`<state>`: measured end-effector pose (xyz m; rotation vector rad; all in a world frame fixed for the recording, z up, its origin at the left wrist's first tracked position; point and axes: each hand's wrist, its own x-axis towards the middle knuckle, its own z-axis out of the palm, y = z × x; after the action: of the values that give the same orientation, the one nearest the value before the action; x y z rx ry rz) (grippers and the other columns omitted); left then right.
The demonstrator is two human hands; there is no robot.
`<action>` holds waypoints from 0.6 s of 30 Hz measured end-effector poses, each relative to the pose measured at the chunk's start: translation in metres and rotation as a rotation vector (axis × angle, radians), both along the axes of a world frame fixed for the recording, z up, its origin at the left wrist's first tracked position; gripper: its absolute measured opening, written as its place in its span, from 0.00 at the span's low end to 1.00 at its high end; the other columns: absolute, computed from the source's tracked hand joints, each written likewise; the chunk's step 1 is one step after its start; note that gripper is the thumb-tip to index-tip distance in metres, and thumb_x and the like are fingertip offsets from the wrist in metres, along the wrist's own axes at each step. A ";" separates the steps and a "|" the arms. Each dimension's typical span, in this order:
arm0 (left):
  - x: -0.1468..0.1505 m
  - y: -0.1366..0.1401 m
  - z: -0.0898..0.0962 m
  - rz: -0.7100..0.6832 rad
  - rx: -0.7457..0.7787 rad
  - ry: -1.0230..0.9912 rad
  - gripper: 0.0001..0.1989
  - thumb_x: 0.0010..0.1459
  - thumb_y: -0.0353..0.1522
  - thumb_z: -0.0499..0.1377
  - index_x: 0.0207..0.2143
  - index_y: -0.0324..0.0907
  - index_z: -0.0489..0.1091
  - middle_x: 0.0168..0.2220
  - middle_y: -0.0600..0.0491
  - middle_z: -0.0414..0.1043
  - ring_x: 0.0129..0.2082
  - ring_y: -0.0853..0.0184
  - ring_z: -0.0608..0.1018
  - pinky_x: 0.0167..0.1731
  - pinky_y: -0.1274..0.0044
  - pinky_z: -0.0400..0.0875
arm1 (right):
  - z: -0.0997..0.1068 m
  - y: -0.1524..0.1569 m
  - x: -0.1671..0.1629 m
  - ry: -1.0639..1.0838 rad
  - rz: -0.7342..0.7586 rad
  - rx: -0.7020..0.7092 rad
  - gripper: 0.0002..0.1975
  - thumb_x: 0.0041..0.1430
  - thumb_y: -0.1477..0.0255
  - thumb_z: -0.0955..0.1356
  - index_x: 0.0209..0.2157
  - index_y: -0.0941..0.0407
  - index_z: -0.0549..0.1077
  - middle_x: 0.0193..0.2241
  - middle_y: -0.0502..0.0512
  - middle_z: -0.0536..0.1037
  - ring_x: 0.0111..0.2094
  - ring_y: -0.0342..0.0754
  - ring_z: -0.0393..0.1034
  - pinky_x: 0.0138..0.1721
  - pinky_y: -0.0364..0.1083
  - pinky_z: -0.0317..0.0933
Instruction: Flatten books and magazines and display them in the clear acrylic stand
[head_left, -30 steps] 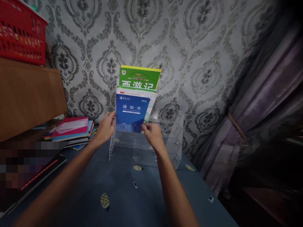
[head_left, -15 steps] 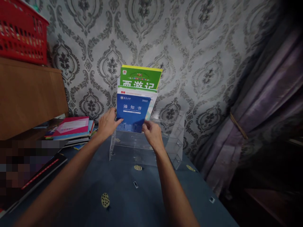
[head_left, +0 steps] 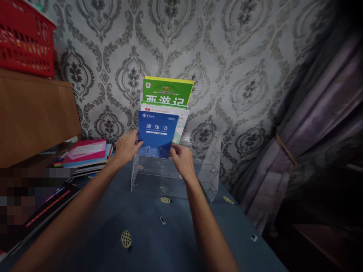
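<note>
A blue booklet (head_left: 157, 136) with white lettering and "2022" stands nearly upright between my hands, in front of the other books. My left hand (head_left: 127, 146) grips its left edge, the thumb across the front. My right hand (head_left: 181, 158) pinches its lower right corner. Behind it rise a white book (head_left: 183, 121) and a taller green book (head_left: 167, 88) with a yellow one at its back. They stand in a clear tiered rack (head_left: 208, 166), whose lower tiers show bare plastic. The booklet's lower edge is at one of the rack's tiers; whether it rests there I cannot tell.
At the left lie a stack of books with a pink one (head_left: 86, 150) on top and a dark flat item (head_left: 51, 211). A red basket (head_left: 27, 45) sits on a wooden cabinet (head_left: 36, 113). Patterned wallpaper rises behind the rack; a tied curtain (head_left: 272, 177) hangs at the right.
The blue booklet has shifted slightly left and up, and my left hand has moved slightly left with it. My right hand is almost where it was. The books behind stay in place.
</note>
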<state>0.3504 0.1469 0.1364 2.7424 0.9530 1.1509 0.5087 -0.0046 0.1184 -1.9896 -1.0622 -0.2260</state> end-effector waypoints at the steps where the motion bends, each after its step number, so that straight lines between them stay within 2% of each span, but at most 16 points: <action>1: 0.000 -0.001 -0.001 0.005 0.010 0.009 0.08 0.63 0.33 0.58 0.44 0.39 0.67 0.41 0.47 0.76 0.43 0.57 0.78 0.41 0.69 0.68 | 0.000 0.000 0.000 -0.001 0.005 0.000 0.17 0.63 0.71 0.63 0.47 0.56 0.80 0.37 0.59 0.84 0.42 0.52 0.79 0.43 0.45 0.68; 13: -0.001 -0.013 -0.002 0.055 0.042 0.076 0.09 0.65 0.32 0.54 0.47 0.39 0.65 0.49 0.43 0.74 0.46 0.56 0.78 0.42 0.68 0.71 | 0.000 0.000 0.003 -0.044 0.012 -0.017 0.17 0.63 0.71 0.63 0.47 0.58 0.80 0.35 0.59 0.84 0.39 0.53 0.79 0.41 0.46 0.67; 18: -0.003 -0.016 0.000 0.043 0.018 0.072 0.12 0.65 0.31 0.54 0.50 0.38 0.65 0.51 0.42 0.74 0.48 0.55 0.77 0.45 0.68 0.71 | -0.004 0.000 0.008 -0.058 0.032 0.067 0.17 0.62 0.69 0.62 0.44 0.57 0.80 0.33 0.59 0.84 0.37 0.54 0.79 0.40 0.47 0.67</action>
<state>0.3478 0.1311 0.1360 2.8086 1.0195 1.0796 0.5170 -0.0047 0.1140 -1.9151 -1.1081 -0.3007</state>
